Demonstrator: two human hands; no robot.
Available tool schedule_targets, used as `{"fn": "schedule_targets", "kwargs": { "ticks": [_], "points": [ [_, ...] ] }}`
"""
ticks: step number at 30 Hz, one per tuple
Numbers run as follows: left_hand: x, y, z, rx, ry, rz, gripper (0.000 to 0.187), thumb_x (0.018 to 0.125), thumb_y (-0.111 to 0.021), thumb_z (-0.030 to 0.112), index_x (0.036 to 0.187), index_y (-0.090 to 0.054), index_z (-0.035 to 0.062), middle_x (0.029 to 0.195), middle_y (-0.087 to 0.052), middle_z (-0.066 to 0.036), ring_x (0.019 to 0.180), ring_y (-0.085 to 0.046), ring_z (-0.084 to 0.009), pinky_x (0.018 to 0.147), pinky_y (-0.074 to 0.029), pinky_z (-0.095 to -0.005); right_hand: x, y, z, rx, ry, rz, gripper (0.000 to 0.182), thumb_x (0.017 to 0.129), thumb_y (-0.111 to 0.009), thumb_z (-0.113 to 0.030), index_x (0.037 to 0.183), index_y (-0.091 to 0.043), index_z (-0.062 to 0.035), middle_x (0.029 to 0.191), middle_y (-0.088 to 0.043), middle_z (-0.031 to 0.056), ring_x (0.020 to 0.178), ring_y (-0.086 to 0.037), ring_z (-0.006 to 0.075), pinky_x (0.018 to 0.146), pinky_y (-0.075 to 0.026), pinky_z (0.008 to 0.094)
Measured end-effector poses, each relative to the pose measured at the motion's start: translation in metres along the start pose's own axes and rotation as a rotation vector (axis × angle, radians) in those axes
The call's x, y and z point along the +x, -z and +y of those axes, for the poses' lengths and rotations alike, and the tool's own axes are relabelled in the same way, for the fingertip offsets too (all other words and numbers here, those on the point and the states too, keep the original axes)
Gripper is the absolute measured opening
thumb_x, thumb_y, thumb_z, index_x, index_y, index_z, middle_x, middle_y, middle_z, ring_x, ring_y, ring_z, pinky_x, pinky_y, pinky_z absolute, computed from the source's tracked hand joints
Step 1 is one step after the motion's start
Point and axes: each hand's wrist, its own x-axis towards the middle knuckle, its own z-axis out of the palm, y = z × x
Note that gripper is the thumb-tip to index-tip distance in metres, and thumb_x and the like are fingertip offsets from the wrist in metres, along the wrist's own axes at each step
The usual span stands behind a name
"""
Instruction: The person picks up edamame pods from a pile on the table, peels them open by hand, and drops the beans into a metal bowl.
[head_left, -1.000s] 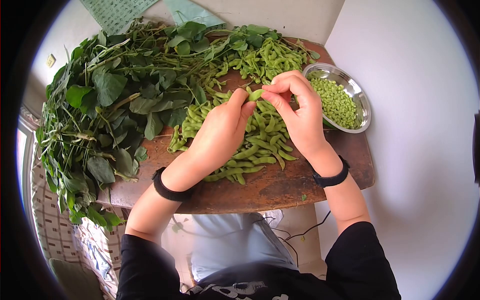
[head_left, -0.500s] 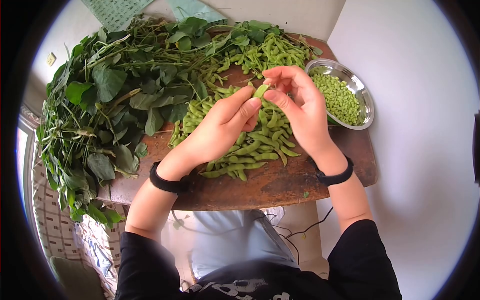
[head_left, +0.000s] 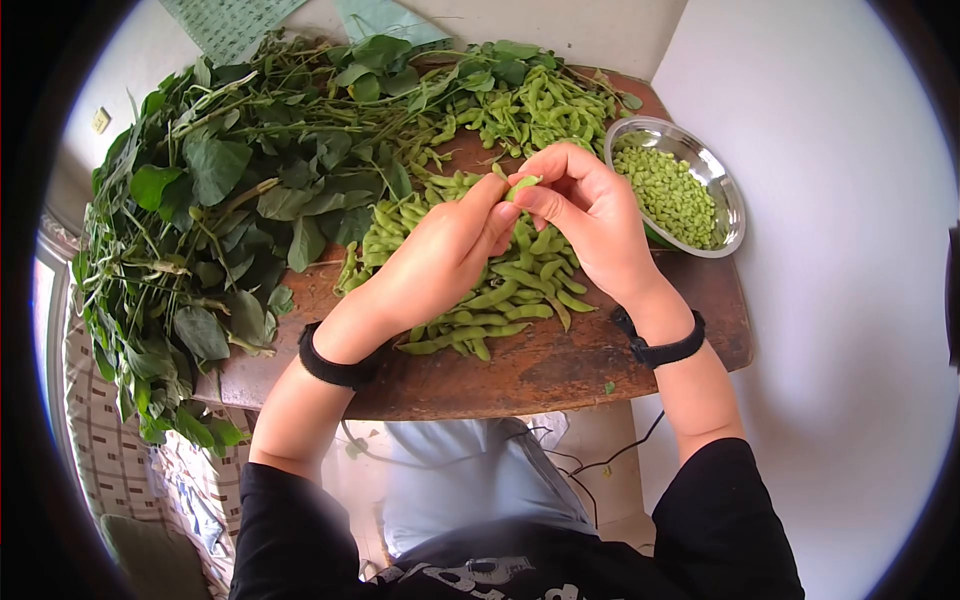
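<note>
A green soybean pod (head_left: 523, 186) is pinched between my two hands, above a loose pile of whole pods (head_left: 505, 290). My left hand (head_left: 450, 243) grips the pod's near end between thumb and curled fingers. From the other side, the thumb and forefinger of my right hand (head_left: 590, 215) close on the same pod, fingertips touching or nearly touching those of the left. To the right, a steel bowl (head_left: 729, 205) holds shelled green beans (head_left: 668, 193). My fingers partly cover the pod, so I cannot see whether it is split.
Leafy bean stalks (head_left: 215, 220) are heaped over the left and back of the brown wooden table (head_left: 560, 365). A second pile of pods (head_left: 540, 105) lies at the back. A white wall (head_left: 820, 300) stands along the right side. Dark cables (head_left: 610, 462) hang below the table edge.
My right hand has moved in toward the left, its forefinger and thumb now closing on the pod, where before its fingers were spread apart. My left hand stays almost in place.
</note>
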Motion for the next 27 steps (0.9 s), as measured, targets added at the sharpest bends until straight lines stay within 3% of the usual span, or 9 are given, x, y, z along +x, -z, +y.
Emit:
{"fn": "schedule_targets", "kwargs": {
  "ticks": [4,9,10,12,14,15,17,18,27],
  "points": [
    [-0.002,0.001,0.006,0.058,-0.007,-0.020,0.017,0.103,-0.041,0.017,0.100,-0.041,0.0002,0.068,-0.051,-0.014,0.061,-0.051,-0.0315,0.059,-0.042,-0.0402,-0.001,-0.002,-0.002,-0.010,0.008,0.005,0.010,0.092,-0.065,-0.007,0.092,-0.056,-0.0031,0.089,-0.063,0.0007,0.079,-0.055,0.0058,0.072,-0.046,0.0218],
    [-0.001,-0.002,0.008,0.051,0.040,-0.047,0.017,0.103,-0.042,0.017,0.103,-0.043,0.0001,0.069,-0.052,-0.014,0.062,-0.051,-0.0322,0.060,-0.043,-0.0401,-0.001,-0.003,0.005,-0.136,0.322,0.046,0.017,0.088,-0.066,0.000,0.083,-0.049,-0.0016,0.087,-0.057,0.0053,0.080,-0.054,0.0103,0.070,-0.046,0.0252],
    [0.001,-0.007,0.005,0.080,-0.059,0.051,0.017,0.103,-0.042,0.018,0.104,-0.044,0.0002,0.069,-0.052,-0.014,0.064,-0.052,-0.0309,0.061,-0.043,-0.0393,-0.001,-0.002,0.004,-0.135,0.322,0.047,0.017,0.088,-0.066,0.000,0.083,-0.049,-0.0016,0.087,-0.057,0.0053,0.080,-0.054,0.0103,0.070,-0.046,0.0252],
    [0.003,-0.014,0.006,0.109,-0.158,0.148,0.018,0.103,-0.042,0.018,0.105,-0.044,0.0004,0.070,-0.053,-0.013,0.065,-0.053,-0.0296,0.062,-0.043,-0.0386,0.000,0.001,0.000,-0.584,0.555,0.097,0.016,0.082,-0.067,0.005,0.083,-0.053,-0.0009,0.087,-0.057,0.0080,0.079,-0.055,0.0188,0.069,-0.047,0.0292],
    [0.004,-0.016,0.010,0.174,-0.138,0.420,0.020,0.103,-0.045,0.020,0.100,-0.047,0.0003,0.071,-0.051,-0.009,0.067,-0.051,-0.0216,0.062,-0.042,-0.0347,0.002,0.002,-0.001,-0.738,0.634,0.095,0.015,0.079,-0.069,0.005,0.084,-0.056,-0.0011,0.087,-0.057,0.0082,0.079,-0.055,0.0223,0.070,-0.047,0.0312],
    [0.003,-0.012,0.009,0.173,-0.138,0.419,0.020,0.103,-0.045,0.020,0.100,-0.047,0.0003,0.071,-0.051,-0.009,0.067,-0.051,-0.0216,0.062,-0.042,-0.0347,0.003,0.002,-0.001,-0.892,0.715,0.093,0.017,0.076,-0.070,0.005,0.085,-0.058,-0.0013,0.087,-0.057,0.0085,0.080,-0.055,0.0259,0.070,-0.048,0.0332],
    [0.001,0.002,0.005,-0.058,0.088,0.209,0.027,0.104,-0.045,0.024,0.090,-0.049,0.0015,0.069,-0.046,-0.003,0.065,-0.044,-0.0125,0.060,-0.039,-0.0293,0.003,0.005,0.001,-0.903,0.701,0.083,0.018,0.075,-0.071,0.004,0.087,-0.060,-0.0019,0.088,-0.057,0.0078,0.081,-0.055,0.0258,0.070,-0.048,0.0344],
    [0.002,0.001,0.001,-0.322,0.160,0.102,0.038,0.106,-0.036,0.032,0.081,-0.049,0.0062,0.071,-0.040,0.004,0.065,-0.035,-0.0073,0.059,-0.030,-0.0239,0.003,0.005,0.002,-0.915,0.688,0.072,0.020,0.074,-0.072,0.003,0.090,-0.062,-0.0025,0.088,-0.058,0.0070,0.082,-0.056,0.0258,0.071,-0.048,0.0355],
    [0.004,0.009,0.006,-0.442,0.256,-0.047,0.035,0.105,-0.041,0.034,0.082,-0.048,0.0083,0.072,-0.039,0.005,0.065,-0.033,-0.0048,0.057,-0.028,-0.0217,0.002,0.002,0.006,-0.827,0.596,0.091,0.020,0.075,-0.074,-0.001,0.090,-0.061,-0.0031,0.090,-0.059,0.0077,0.085,-0.059,0.0258,0.072,-0.049,0.0359]
  ]
}}
